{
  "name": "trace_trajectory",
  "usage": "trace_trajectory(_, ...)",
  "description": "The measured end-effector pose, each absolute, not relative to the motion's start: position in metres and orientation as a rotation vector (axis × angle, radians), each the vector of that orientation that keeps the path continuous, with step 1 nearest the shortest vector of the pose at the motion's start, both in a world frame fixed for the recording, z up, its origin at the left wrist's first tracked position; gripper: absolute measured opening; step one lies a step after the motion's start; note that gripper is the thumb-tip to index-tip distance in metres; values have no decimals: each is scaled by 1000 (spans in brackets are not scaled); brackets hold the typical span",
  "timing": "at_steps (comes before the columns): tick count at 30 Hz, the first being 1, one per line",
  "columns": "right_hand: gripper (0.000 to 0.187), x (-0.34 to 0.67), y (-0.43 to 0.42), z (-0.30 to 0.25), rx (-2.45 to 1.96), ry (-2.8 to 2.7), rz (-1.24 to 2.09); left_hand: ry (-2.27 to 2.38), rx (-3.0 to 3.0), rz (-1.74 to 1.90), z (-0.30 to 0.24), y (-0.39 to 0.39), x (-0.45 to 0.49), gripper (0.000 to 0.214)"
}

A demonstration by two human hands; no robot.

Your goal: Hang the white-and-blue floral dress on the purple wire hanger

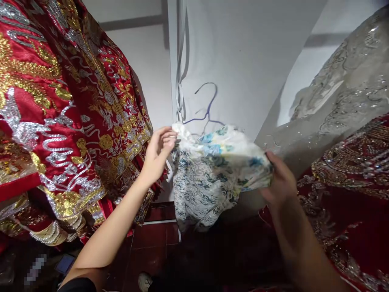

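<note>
A white floral top (209,178) with blue, green and yellow print hangs in front of me, its body gathered in fine crinkles. The hook of a purple wire hanger (208,109) rises from its neckline, the hanger's lower part hidden in the cloth. My left hand (159,148) is at the shoulder on the left, fingers curled against the fabric edge. On the other side, my right hand (281,176) grips the end of the sleeve and holds it stretched out to the right, thumb in front.
Red garments with gold and silver embroidery (91,105) hang close on the left. To the right are a beaded pale gown (349,81) and a dark red beaded dress (352,211). A white wall (243,52) stands behind; dark red floor tiles (148,243) show below.
</note>
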State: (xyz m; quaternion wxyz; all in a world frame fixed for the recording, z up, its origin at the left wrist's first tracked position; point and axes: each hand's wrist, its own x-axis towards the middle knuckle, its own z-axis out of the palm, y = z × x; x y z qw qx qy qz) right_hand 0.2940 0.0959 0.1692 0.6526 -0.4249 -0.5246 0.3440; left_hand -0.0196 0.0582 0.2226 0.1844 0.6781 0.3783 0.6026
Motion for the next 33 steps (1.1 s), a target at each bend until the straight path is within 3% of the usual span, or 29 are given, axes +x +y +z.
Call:
trace_trajectory(4, 28, 278, 43, 155, -914, -1585, 1011, 873, 1277, 1391, 210, 35, 3, 26)
trace_trajectory(6, 33, 275, 30, 157, -741, -1969, 1161, 788, 945, 1358, 206, 27, 7, 15)
trace_trajectory(9, 42, 277, 34, 160, -469, -2224, 1315, 684, 716, 1336, 202, 14, 7, 15)
trace_trajectory(13, 33, 277, 65, 137, -769, -2200, 986, 746, 871, 1066, 199, -9, 3, 30)
trace_trajectory(16, 61, 274, 92, 113, -904, -2116, 697, 951, 1183, 1004, 202, -24, -1, 30)
trace_trajectory(18, 66, 275, 106, 106, -944, -2089, 660, 1092, 1462, 1055, 206, -30, -6, 29)
trace_trajectory(20, 55, 278, 117, 109, -963, -2101, 763, 1226, 1675, 1115, 209, -32, -15, 29)
trace_trajectory(26, 50, 274, 120, 130, -751, -2049, 1098, 1393, 1778, 1320, 202, -11, -51, 32)
trace_trajectory(33, 42, 230, 128, 140, -833, -1645, 855, 1682, 1971, 1867, 201, 15, -84, 38)
